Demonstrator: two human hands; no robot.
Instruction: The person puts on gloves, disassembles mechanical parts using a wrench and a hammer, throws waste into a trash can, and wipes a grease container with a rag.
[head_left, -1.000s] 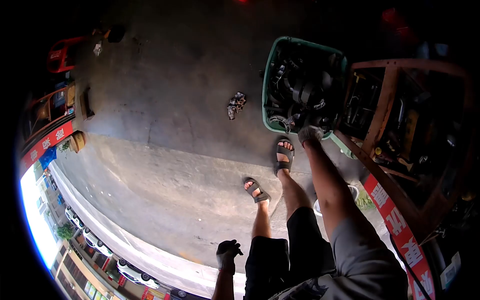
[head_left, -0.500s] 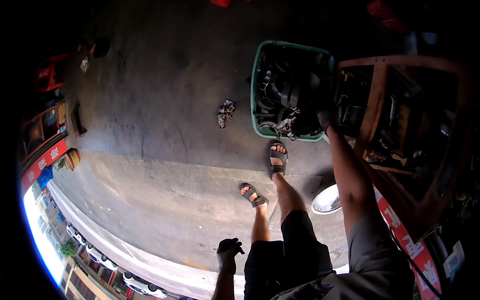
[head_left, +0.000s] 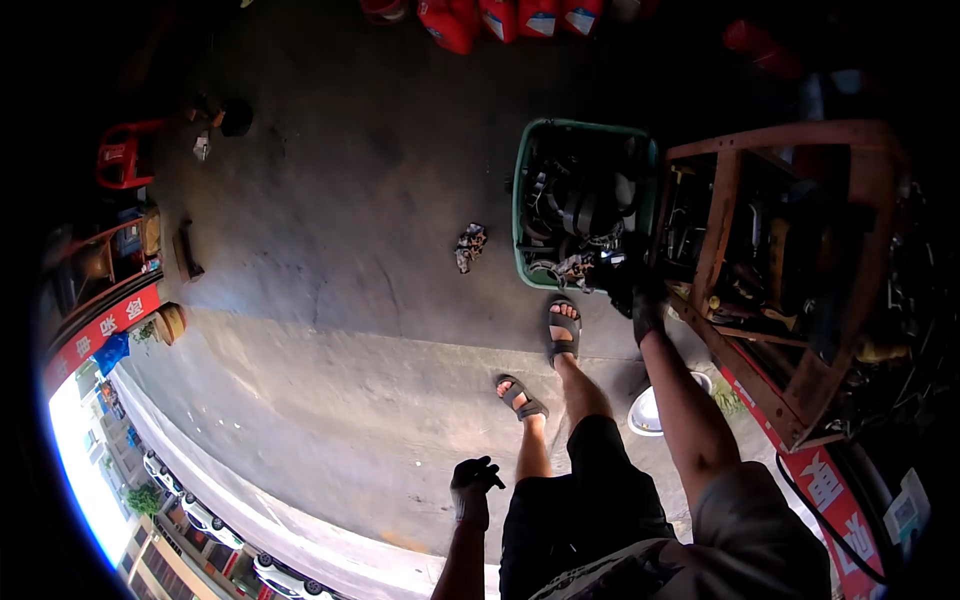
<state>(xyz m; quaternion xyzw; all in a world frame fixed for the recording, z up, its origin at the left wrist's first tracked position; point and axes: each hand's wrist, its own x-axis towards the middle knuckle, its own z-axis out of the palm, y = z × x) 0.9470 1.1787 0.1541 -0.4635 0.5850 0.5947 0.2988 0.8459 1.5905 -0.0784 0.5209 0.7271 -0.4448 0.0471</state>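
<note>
My right hand (head_left: 648,308), in a dark glove, is at the near right corner of a green plastic bin (head_left: 519,215). Its fingers merge with the dark shapes there, so I cannot see whether they hold anything. Inside the bin lie dark round metal parts (head_left: 582,208) and a crumpled patterned rag (head_left: 575,268). My left hand (head_left: 474,487), also gloved, hangs in the air beside my leg, fingers loosely apart and nothing in them.
A rusty metal rack (head_left: 718,215) with tools stands right of the bin. Another patterned rag (head_left: 470,247) lies on the concrete floor. A white round basin (head_left: 648,410) sits near my right arm. Red containers (head_left: 497,18) line the far side, and a red chair (head_left: 125,153) stands at left.
My right hand has drawn back from inside the bin to its near right corner. The view has shifted, bringing more red containers into sight. My left hand stays hanging with fingers apart.
</note>
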